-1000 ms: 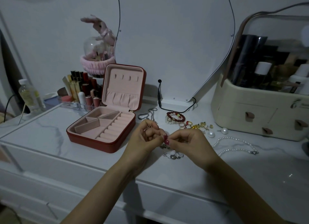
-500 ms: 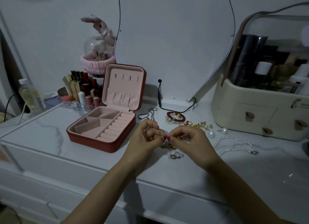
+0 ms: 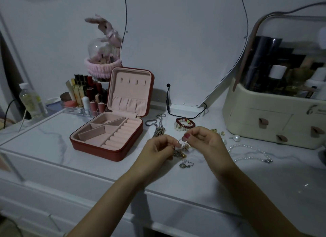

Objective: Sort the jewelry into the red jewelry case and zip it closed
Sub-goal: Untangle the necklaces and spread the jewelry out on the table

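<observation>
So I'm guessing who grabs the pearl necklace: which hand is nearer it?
Right. The right hand sits just left of the pearl necklace; the left hand is farther left, beyond it.

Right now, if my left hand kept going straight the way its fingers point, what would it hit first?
Most likely the right hand. The left hand points its fingers rightward at it, with only a small jewelry piece pinched between them. Depth is hard to judge, so it might slip just past.
</observation>
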